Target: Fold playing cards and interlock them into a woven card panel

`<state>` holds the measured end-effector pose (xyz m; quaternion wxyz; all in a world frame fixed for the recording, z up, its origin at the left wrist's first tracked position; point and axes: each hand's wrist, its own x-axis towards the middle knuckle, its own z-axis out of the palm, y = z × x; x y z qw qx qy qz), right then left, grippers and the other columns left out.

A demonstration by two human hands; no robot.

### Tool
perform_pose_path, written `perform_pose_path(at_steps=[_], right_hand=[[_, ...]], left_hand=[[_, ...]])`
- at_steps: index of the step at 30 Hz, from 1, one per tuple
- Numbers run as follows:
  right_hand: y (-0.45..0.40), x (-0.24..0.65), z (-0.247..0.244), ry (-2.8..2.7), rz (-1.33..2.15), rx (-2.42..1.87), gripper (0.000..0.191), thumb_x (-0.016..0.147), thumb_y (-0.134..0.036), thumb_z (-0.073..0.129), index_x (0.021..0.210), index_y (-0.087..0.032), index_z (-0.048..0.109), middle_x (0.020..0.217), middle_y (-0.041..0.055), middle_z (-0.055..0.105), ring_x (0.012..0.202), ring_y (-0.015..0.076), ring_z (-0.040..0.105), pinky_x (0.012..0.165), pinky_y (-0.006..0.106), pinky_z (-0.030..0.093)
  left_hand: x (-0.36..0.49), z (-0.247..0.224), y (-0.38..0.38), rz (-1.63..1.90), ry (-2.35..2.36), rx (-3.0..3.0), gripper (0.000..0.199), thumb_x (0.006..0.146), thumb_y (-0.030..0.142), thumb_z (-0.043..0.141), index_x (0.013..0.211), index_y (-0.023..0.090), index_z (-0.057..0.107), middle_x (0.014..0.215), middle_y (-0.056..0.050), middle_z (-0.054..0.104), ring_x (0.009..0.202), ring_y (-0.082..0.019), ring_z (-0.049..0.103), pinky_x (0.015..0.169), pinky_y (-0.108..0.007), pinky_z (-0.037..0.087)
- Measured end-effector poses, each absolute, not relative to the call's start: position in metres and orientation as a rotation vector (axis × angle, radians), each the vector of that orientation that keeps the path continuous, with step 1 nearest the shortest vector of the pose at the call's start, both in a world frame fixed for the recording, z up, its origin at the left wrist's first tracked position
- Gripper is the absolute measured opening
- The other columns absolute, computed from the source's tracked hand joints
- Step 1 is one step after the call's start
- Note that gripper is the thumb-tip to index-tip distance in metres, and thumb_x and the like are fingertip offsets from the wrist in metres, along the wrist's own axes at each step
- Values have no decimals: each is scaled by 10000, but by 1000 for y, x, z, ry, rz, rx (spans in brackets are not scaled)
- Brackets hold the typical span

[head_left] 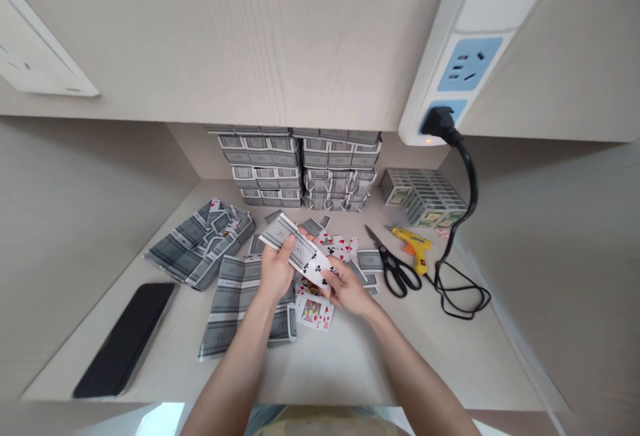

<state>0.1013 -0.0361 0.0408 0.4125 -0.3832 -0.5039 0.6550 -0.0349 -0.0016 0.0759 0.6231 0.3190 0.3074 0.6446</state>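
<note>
Between them my two hands hold a strip of playing cards (299,248), grey-patterned backs toward its upper left and a white face with black clubs at its lower right. My left hand (277,269) grips the backs side, thumb on top. The clubs end is pinched by my right hand (347,287). Under the hands lie loose face-up cards (314,313), some red-suited, and several face-down ones. Left of them, partly behind my left forearm, is a folded panel made of joined cards (227,309).
An open box made of cards (200,243) with card pieces inside stands left, above a black phone (125,339). Stacked card-built blocks (265,156) line the back. Rightward are black scissors (395,269), a yellow glue gun (413,243), its cord, boxed decks (425,196) and a power strip (460,56).
</note>
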Motion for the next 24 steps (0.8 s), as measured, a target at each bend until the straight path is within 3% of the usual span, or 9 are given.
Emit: perform_pose_path(at_steps=[12,24], right_hand=[[-36,101,35,-1304,1644,-887,270,818,-469,450,834,-201,418,486,-78,506,274,47,330,295,176,231],[-38,97,36,-1276,1634,-885,282,804,-474,474,868,-202,438,526,-55,571,283,71,400,310,193,286]], left_hand=[[-27,75,-10,1351,715,824,175,719,274,626,846,161,585,823,-47,652,874,-213,618,793,-356,495],[-28,71,-14,1298,777,782,230,695,296,649,871,160,591,824,-53,665,829,-222,636,734,-351,516]])
